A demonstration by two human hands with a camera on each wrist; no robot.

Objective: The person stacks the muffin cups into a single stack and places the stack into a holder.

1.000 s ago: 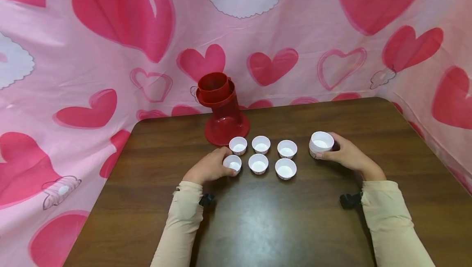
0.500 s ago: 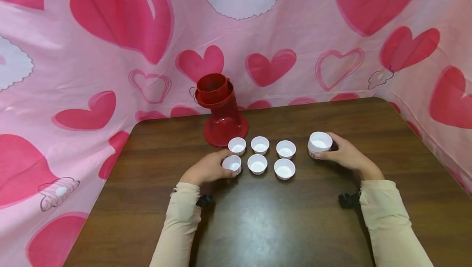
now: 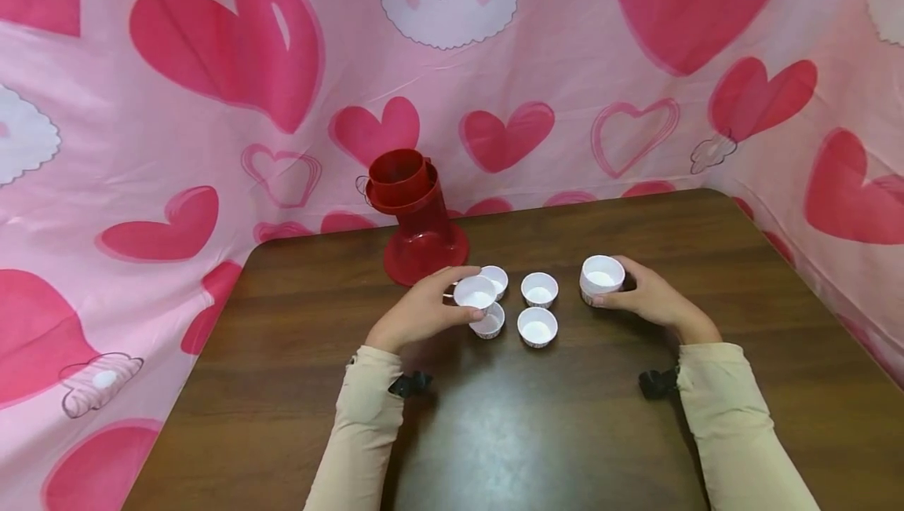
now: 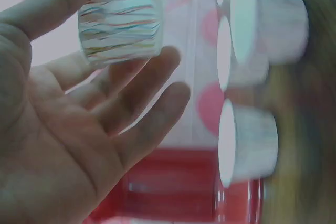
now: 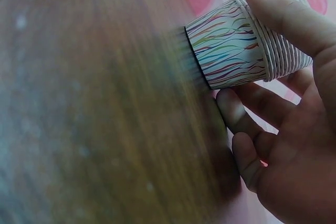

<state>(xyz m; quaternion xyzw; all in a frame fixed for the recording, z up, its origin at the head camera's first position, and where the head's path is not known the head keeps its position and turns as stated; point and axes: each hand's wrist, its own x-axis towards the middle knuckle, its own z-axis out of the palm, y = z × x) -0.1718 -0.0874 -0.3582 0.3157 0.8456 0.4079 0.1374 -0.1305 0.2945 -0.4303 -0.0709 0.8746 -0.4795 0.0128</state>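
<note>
My left hand [image 3: 417,315] pinches one small white paper baking cup [image 3: 475,293] between thumb and fingers. It is raised over the other cups; in the left wrist view this cup [image 4: 122,19] shows wavy coloured lines on its side. Several more white baking cups [image 3: 537,328] stand upright in two short rows on the table, some partly hidden behind the left hand. To the right of them, my right hand [image 3: 657,303] grips a stack of nested baking cups [image 3: 602,274]. The right wrist view shows several stacked rims on that stack [image 5: 231,48], its base down at the tabletop.
A red stand with a cup-shaped top [image 3: 421,224] stands at the back of the brown wooden table [image 3: 297,385], just behind the cups. A pink cloth with hearts [image 3: 297,63] hangs behind the table and along its sides.
My left hand has lifted the front-left baking cup off the table and carried it rightward over the neighbouring cups. My right hand keeps its grip on the stack. The head view has shifted slightly.
</note>
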